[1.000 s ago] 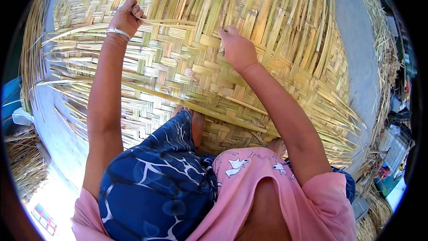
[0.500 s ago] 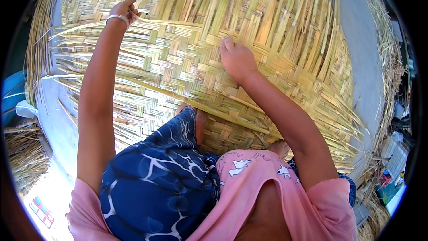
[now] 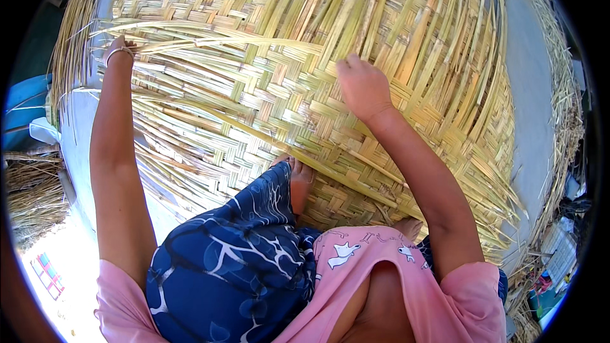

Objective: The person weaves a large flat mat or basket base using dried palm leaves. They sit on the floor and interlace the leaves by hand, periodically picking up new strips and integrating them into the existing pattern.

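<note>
A large mat of split reed or cane strips (image 3: pixel 279 108) lies woven before me, with long loose strips (image 3: pixel 375 13) running to its far edge. My left hand (image 3: pixel 121 49) is at the mat's left side, fingers curled round a pale strip (image 3: pixel 254 41). That strip stretches rightward across the weave toward my right hand (image 3: pixel 363 87). The right hand rests low over the mat's middle, fingers bent and pressed together at the base of the loose strips. What lies under those fingertips is hidden. A long thicker cane (image 3: pixel 318 168) crosses the mat nearer my body.
My bare feet (image 3: pixel 300 184) are on the mat's near part. Bundles of thin stalks (image 3: pixel 76 44) lie at the left, near a blue object (image 3: pixel 28 111). Dry straw (image 3: pixel 562 89) lines the right side beyond the grey floor (image 3: pixel 532 101).
My left hand has moved left and slightly down, drawing out along the strip toward the mat's left edge. My right hand sits slightly farther right in the picture, and the whole view has shifted somewhat.
</note>
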Demonstrator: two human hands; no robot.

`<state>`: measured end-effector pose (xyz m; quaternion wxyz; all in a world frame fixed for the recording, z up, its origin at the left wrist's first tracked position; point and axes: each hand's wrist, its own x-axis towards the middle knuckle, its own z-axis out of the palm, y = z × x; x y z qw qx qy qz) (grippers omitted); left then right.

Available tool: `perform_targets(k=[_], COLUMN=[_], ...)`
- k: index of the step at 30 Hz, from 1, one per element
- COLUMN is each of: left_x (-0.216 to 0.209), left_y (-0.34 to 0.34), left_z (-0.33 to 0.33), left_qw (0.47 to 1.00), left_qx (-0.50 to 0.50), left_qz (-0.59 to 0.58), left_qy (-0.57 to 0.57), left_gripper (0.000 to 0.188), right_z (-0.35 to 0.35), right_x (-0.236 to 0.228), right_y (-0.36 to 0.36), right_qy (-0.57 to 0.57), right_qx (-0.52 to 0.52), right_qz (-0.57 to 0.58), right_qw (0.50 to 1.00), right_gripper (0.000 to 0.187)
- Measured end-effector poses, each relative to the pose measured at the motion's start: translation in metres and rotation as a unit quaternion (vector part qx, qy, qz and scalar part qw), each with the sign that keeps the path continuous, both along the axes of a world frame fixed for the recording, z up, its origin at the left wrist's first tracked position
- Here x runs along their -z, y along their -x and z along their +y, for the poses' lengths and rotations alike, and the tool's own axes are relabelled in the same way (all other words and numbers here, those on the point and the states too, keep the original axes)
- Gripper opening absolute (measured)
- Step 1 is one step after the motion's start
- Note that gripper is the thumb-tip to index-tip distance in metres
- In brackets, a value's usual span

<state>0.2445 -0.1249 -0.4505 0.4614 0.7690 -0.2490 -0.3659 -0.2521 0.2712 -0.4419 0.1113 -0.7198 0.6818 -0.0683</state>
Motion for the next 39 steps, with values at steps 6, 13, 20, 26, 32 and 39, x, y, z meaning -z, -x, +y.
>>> perform_targets(k=[6,13,20,26,32,39], left_x=[-0.022,-0.146,-0.100,0.015,0.026,0.028], left_y=[0.016,0.179,0.340,0.373,0.395,0.377], left_z=[0.017,0.029,0.067,0.156,0.146,0.129], left_qw=[0.992,0.803,0.623,0.666,0.672,0.731], left_qx=[-0.068,0.135,0.473,0.665,0.667,0.653], left_qz=[0.084,-0.450,-0.555,-0.315,-0.320,-0.041], left_qy=[0.057,0.366,0.285,0.119,-0.034,-0.195], left_gripper=[0.016,0.038,0.036,0.028,0.059,0.074], right_z=[-0.064,-0.083,-0.082,-0.082,-0.076,-0.082], right_x=[-0.006,0.009,0.006,0.011,0.006,0.010], right_y=[-0.042,-0.048,-0.051,-0.047,-0.048,-0.045], right_qy=[0.016,-0.014,0.044,0.057,0.060,0.017], right_qx=[0.066,0.151,0.244,0.324,0.326,0.361], right_qz=[-0.150,-0.221,-0.276,-0.306,-0.368,-0.406], right_qw=[0.986,0.963,0.929,0.894,0.868,0.839], right_gripper=[0.015,0.018,0.019,0.022,0.020,0.021])
